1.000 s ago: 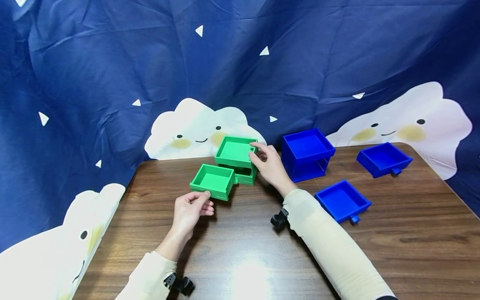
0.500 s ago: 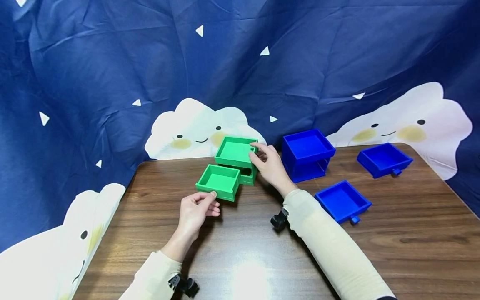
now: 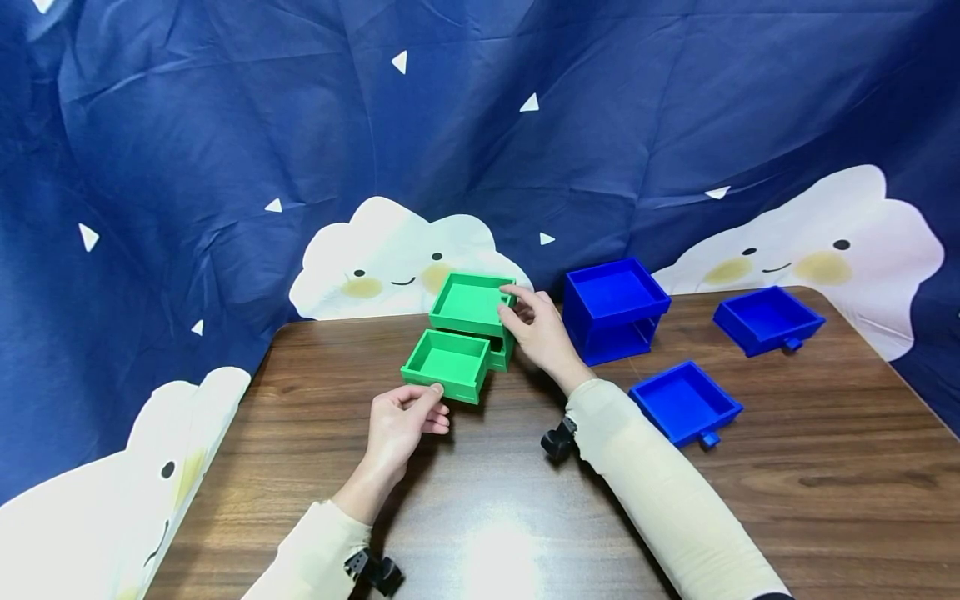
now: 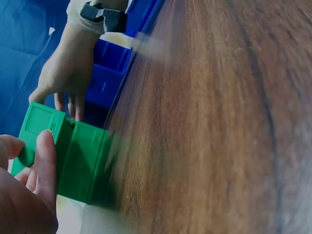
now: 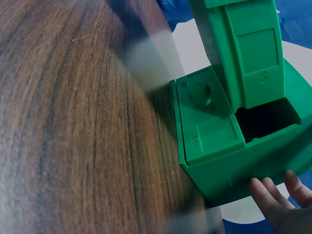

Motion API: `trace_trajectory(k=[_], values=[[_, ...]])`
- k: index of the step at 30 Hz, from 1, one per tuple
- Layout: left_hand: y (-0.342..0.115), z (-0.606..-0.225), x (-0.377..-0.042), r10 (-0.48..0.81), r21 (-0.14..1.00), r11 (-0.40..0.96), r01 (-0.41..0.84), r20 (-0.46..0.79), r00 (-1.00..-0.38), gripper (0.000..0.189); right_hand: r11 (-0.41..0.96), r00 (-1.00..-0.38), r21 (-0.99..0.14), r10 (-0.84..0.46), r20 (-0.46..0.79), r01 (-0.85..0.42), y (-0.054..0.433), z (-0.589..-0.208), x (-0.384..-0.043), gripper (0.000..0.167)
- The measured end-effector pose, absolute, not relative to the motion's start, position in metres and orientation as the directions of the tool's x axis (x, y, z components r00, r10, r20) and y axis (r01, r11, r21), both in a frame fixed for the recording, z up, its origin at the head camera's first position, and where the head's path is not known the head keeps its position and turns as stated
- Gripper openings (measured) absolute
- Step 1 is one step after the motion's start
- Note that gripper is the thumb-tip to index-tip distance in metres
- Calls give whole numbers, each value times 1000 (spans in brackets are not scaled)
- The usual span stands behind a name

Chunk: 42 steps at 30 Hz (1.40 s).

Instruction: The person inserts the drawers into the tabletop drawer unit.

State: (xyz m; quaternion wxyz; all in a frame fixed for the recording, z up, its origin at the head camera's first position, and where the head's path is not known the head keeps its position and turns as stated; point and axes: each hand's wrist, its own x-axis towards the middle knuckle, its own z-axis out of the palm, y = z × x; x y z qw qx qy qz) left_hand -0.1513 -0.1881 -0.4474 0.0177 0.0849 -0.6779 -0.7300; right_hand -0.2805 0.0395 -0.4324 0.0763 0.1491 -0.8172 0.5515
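Note:
My left hand pinches the small round knob of a green drawer between thumb and fingers. The drawer is tipped up in front of the upper slot of a small green cabinet. In the right wrist view the slot's dark opening shows beside the drawer's end. Below it a lower drawer sits flush in the cabinet. My right hand holds the cabinet at its right side, thumb and a finger at the top rim and other fingertips on the side wall.
A blue cabinet with an open front stands right of the green one. Two blue drawers, a nearer one and a farther one, lie on the wooden table. A dark blue cloth hangs behind the table.
My left hand has moved right with the green drawer, which now overlaps more of the green cabinet's front. My right hand and the cabinet have stayed in place.

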Motion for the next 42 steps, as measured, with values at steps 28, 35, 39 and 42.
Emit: trace_trajectory(k=[28,35,39,42], values=[[-170,-453,-156,-152,994,-87,-64,-76,-985,21,365,-950,-878,-162,267,-309,39,-432,-280,42],[-166,-455,-157,-151,994,-88,-63,-76,-986,21,363,-950,-879,-159,270,-310,40,-432,-280,42],[-165,-455,-158,-152,994,-91,-62,-75,-985,22,363,-950,-879,-159,270,-310,39,-433,-281,41],[-165,-456,-159,-157,994,-93,-59,-73,-985,22,360,-949,-879,-161,272,-313,39,-433,-281,41]])
